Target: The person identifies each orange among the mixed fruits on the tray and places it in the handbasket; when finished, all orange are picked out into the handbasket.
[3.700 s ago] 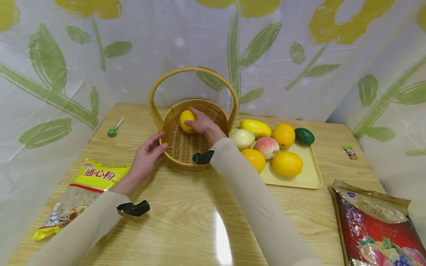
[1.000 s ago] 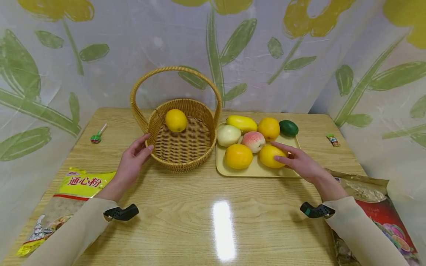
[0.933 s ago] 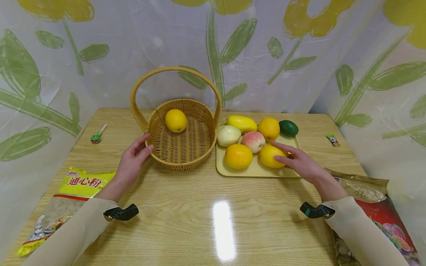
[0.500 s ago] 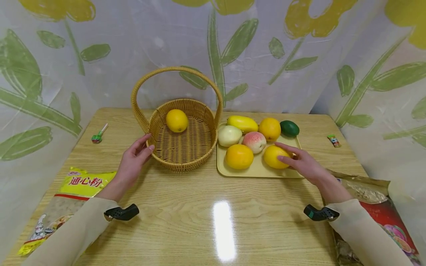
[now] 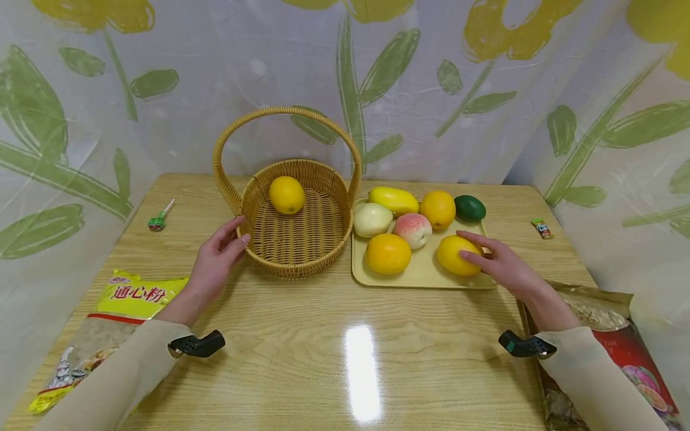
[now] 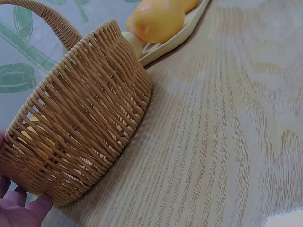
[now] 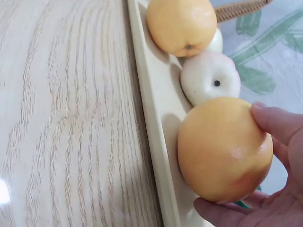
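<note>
My right hand (image 5: 504, 263) grips a yellow orange (image 5: 458, 255) at the front right of the pale yellow tray (image 5: 420, 278). In the right wrist view, thumb and fingers (image 7: 279, 124) lie on two sides of that orange (image 7: 222, 149); whether it is off the tray cannot be told. My left hand (image 5: 215, 257) rests against the near left side of the wicker basket (image 5: 296, 239). In the left wrist view its fingertips (image 6: 40, 204) touch the woven wall (image 6: 85, 113). One orange (image 5: 287, 195) sits inside the basket.
The tray also holds another orange (image 5: 388, 254), a peach (image 5: 412, 230), a pale round fruit (image 5: 372, 220), a long yellow fruit (image 5: 393, 200), an orange at the back (image 5: 438, 209) and a dark green fruit (image 5: 470, 208). A lollipop (image 5: 158, 222), pasta bag (image 5: 129, 293), candy (image 5: 542, 228) and red bag (image 5: 620, 347) lie around.
The right hand has left the basket, where an orange now stays, and holds another orange on the tray, shifting it slightly right, away from the peach. The left hand stays at the basket.
</note>
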{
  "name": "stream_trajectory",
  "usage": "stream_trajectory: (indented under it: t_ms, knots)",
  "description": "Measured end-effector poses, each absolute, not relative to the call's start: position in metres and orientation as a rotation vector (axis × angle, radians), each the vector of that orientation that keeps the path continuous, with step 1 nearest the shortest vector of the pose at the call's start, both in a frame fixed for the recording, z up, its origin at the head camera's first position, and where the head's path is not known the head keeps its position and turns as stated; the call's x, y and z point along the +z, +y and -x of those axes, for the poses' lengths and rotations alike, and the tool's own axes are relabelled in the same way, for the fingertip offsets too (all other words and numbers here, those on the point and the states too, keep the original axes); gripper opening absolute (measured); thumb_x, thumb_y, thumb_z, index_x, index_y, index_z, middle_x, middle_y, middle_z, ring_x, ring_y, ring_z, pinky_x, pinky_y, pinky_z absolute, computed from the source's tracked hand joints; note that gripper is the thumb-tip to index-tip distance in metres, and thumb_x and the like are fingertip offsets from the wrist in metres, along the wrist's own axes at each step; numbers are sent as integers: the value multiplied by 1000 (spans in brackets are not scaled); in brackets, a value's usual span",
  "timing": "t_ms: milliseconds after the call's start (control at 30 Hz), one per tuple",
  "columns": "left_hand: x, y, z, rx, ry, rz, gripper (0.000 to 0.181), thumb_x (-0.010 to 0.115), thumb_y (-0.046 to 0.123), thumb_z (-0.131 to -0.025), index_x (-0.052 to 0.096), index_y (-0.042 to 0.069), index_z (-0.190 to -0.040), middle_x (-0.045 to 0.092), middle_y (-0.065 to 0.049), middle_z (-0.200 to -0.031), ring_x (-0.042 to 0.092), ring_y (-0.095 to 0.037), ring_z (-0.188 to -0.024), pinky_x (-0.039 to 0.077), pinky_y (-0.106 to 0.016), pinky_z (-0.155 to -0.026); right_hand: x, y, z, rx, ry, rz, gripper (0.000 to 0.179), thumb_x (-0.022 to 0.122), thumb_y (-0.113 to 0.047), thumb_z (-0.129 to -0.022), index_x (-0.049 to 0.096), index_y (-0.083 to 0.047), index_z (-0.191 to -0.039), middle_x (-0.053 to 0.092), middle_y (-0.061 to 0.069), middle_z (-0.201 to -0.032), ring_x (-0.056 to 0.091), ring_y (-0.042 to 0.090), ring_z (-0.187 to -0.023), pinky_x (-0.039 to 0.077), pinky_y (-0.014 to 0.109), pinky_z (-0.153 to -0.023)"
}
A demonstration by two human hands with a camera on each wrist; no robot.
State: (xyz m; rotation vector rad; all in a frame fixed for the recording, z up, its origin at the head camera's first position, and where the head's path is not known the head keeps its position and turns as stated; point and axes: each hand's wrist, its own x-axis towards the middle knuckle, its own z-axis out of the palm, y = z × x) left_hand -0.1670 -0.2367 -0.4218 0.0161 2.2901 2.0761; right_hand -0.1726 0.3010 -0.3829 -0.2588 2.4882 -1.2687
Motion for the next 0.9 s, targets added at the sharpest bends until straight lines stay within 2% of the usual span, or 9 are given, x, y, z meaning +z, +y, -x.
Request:
stream_trajectory:
  t_ms: [167,267,400,467,667,767,900]
  knots:
    - [-421,-237,166,2062,2302,-8,67,57,36,-99,30,10,-154,18,-12,-161,22,-27,-146,40,-28,-106,-385,301,172,-1171,2523,348,61,55,-36,-101,33,-12,-153,27,20,-154,23,43,-138,22,69,-108]
    - [-420,-237,165,2055,2307,-5,66,56,36,-99,30,11,-154,18,-12,-161,23,-27,-146,40,-30,-106,-386,299,170,-1103,2537,369,62,55,-38,-101,29,-15,-152,31,19,-151,32,40,-131,29,62,-107]
    - [-420,-237,165,2048,2311,-3,66,56,37,-99,30,12,-155,19,-12,-161,23,-27,-145,40,-32,-106,-387,295,168,-1034,2577,467,65,55,-34,-101,25,-12,-155,37,19,-144,39,34,-118,36,50,-97]
    - [-420,-237,165,2045,2314,-2,66,56,37,-99,30,12,-155,19,-12,-161,23,-27,-146,40,-31,-106,-386,293,167,-1013,2608,516,63,54,-31,-102,27,-10,-155,37,20,-144,40,34,-117,36,50,-97]
    - [-421,-237,165,2047,2317,-9,65,55,36,-100,30,12,-154,17,-10,-162,20,-27,-146,41,-23,-104,-383,285,164,-951,2704,562,56,56,-30,-101,38,-12,-151,41,25,-142,41,40,-123,34,61,-103]
    - [-421,-237,166,2043,2320,-11,65,55,36,-100,30,12,-155,14,-8,-163,19,-27,-147,41,-23,-104,-381,279,163,-928,2750,564,55,57,-31,-100,41,-13,-150,46,23,-138,44,38,-117,38,57,-98]
    - [-421,-237,166,2030,2332,-8,65,55,37,-100,29,13,-155,14,-7,-163,18,-26,-147,41,-23,-104,-377,273,163,-998,2755,585,52,59,-28,-99,44,-14,-148,52,17,-133,46,31,-106,40,46,-89]
